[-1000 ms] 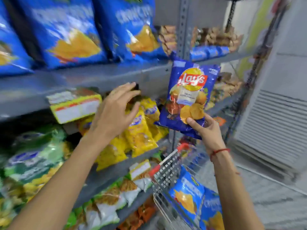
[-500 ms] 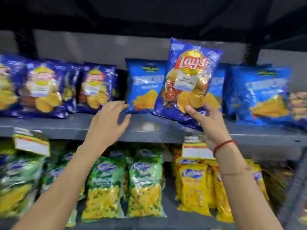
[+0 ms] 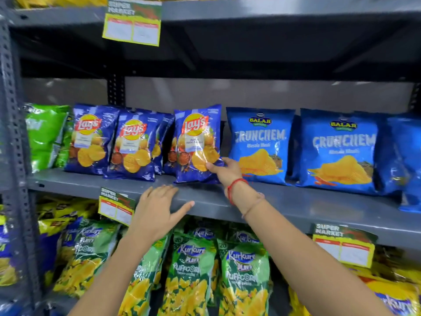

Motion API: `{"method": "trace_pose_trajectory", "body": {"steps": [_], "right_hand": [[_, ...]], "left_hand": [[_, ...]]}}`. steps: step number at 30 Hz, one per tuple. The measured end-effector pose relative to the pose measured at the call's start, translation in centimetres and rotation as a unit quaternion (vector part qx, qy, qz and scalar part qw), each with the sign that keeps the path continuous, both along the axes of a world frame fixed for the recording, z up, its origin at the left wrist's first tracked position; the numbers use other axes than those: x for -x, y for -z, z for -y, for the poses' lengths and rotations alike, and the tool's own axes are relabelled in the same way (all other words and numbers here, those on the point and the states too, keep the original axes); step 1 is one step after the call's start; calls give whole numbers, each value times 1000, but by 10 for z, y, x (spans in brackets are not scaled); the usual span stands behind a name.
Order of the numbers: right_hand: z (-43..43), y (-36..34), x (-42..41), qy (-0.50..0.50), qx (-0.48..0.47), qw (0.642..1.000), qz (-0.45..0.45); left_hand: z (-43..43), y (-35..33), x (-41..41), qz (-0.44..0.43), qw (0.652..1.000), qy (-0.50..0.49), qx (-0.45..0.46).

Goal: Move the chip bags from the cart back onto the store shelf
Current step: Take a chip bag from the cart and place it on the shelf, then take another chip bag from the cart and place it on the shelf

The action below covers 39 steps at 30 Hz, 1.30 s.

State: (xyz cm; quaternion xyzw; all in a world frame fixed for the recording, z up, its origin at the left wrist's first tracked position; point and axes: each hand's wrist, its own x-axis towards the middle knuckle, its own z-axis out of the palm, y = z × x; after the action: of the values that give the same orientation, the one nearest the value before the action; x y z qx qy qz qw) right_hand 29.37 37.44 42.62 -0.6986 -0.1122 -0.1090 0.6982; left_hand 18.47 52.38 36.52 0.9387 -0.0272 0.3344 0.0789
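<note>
A dark blue Lay's chip bag stands upright on the grey middle shelf, to the right of two more Lay's bags. My right hand grips its lower right corner, thumb on the front. My left hand hovers open just below and in front of the shelf's front edge, fingers spread, holding nothing. The cart is out of view.
Light blue Crunchem bags stand right of the held bag, green bags at the far left. Kurkure Puffcorn bags fill the shelf below. Price tags hang from the shelf edges. A perforated upright post runs down the left.
My right hand has carried the Lay's bag from the air down onto the middle shelf beside the other Lay's bags. My left hand dropped below the shelf edge. The view shifted left.
</note>
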Motion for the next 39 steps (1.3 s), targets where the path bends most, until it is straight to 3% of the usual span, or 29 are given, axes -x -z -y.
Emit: {"method": "trace_pose_trajectory", "body": {"steps": [6,13,18,23,26,31,35,39], "right_hand": [[-36,15,-30,-1,-22,997,-71],[-32,17,-24,30,77,995,-64],[0,8,21,50,60,997,26],[73,25,76,110,62,977,171],[134,51,113,175,84,960,202],[239,113,172,310,129,927,166],[316,182,221,383,130,913,52],[381,263,270,457,163,870,-83]], "left_hand": [[-3,6,-5,18,1000,-4,-9],[-5,13,-10,42,999,4,6],[11,18,-5,105,990,55,75],[77,29,7,193,952,185,151],[131,44,12,203,928,269,161],[229,86,21,141,887,403,174],[308,140,30,38,857,489,157],[383,205,45,-86,814,557,143]]}}
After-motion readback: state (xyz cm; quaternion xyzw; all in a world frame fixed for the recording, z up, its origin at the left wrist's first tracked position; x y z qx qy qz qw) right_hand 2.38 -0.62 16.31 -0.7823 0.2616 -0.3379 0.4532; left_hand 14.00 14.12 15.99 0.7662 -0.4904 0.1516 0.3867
